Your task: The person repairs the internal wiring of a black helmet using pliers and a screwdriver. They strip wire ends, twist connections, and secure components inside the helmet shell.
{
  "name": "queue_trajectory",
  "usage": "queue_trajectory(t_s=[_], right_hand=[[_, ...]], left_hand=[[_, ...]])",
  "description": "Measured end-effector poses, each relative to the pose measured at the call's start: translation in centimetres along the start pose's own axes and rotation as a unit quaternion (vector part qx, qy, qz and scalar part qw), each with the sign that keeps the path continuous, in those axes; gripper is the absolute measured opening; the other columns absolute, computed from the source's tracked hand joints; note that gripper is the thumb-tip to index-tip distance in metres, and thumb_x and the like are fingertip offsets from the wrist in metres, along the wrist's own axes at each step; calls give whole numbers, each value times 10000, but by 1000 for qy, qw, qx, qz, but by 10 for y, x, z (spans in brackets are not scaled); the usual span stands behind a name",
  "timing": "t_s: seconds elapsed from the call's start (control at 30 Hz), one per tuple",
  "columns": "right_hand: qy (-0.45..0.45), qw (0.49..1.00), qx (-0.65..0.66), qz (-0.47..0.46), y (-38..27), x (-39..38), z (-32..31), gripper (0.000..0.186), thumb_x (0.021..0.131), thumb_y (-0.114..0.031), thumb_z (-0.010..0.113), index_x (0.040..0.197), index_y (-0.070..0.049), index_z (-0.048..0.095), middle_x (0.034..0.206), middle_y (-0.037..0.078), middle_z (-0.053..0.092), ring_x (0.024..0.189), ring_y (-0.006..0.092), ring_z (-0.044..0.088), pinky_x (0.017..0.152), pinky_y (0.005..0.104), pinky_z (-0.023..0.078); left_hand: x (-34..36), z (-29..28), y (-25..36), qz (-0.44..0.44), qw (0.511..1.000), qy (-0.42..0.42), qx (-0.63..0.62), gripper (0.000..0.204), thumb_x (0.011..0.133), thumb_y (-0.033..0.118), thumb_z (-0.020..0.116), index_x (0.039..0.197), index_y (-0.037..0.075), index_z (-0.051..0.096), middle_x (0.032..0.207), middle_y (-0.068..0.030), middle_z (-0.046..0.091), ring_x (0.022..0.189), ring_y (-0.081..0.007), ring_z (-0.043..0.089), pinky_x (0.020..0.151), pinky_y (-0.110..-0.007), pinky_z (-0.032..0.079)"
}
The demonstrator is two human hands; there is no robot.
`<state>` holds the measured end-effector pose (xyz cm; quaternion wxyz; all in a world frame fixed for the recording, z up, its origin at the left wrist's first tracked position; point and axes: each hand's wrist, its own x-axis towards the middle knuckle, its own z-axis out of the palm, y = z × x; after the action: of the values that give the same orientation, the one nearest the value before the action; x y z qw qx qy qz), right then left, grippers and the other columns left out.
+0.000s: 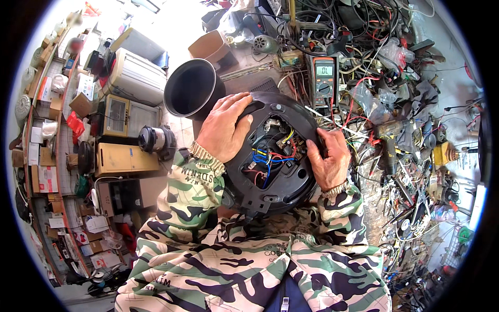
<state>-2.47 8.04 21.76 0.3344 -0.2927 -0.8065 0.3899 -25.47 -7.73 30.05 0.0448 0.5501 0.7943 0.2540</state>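
Observation:
A round black electric cooker (245, 183) lies bottom up close against my body. Through the opening in its underside show blue, red and yellow wires (270, 157) and a circuit board (295, 147). My left hand (226, 128) grips the upper left of the housing, its fingers lying over the rim. At the right edge my right hand (330, 158) holds the housing, with the thumb on top and the other fingers curved along the side. What the cooker rests on is hidden beneath it.
A dark cooking pot (193, 88) stands beyond my left hand. On the cluttered bench are a multimeter (324, 82) with red leads, a power drill (388, 140) and heaps of cables. Boxes and appliances, among them a yellow cabinet (125, 158), stand at the left near loaded shelves.

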Motion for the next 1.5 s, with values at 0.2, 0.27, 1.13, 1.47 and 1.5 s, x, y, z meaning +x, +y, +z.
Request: queue_trajectory(t_s=[0.2,0.27,1.13,1.47,1.5], right_hand=[[72,990,119,30,-25,19,-49,223,1040,-214,718,1052,5,759,792,22,637,690,107,579,599,295,468],[136,937,320,12,-72,32,-74,286,1101,-257,636,1003,-7,734,765,0,569,643,105,520,566,275,422],[72,867,492,14,-127,100,34,492,1097,-386,654,974,88,704,688,17,519,601,116,487,555,279,384],[69,865,496,10,-117,101,36,408,1104,-334,639,1015,60,695,728,12,544,655,113,509,582,274,392],[63,870,490,4,-115,100,36,360,1104,-296,635,1033,51,695,745,12,553,672,110,515,594,270,399]], left_hand=[[2,0,3,-15,1000,13,3,433,991,148,636,1379,-44,635,1433,-242,639,1358,-422,575,1165,-466,451],[0,1,2,-28,999,14,7,446,987,162,642,1387,-34,636,1439,-240,636,1369,-428,564,1171,-476,447],[-11,9,5,-35,998,57,-9,443,966,143,678,1364,-47,636,1430,-233,641,1369,-423,566,1178,-483,445],[-10,6,9,-37,998,52,-6,454,965,144,676,1372,-53,632,1434,-241,637,1375,-427,562,1183,-486,442],[-10,6,9,-38,998,53,-6,454,965,145,676,1372,-53,632,1434,-241,637,1375,-427,562,1184,-486,441]])
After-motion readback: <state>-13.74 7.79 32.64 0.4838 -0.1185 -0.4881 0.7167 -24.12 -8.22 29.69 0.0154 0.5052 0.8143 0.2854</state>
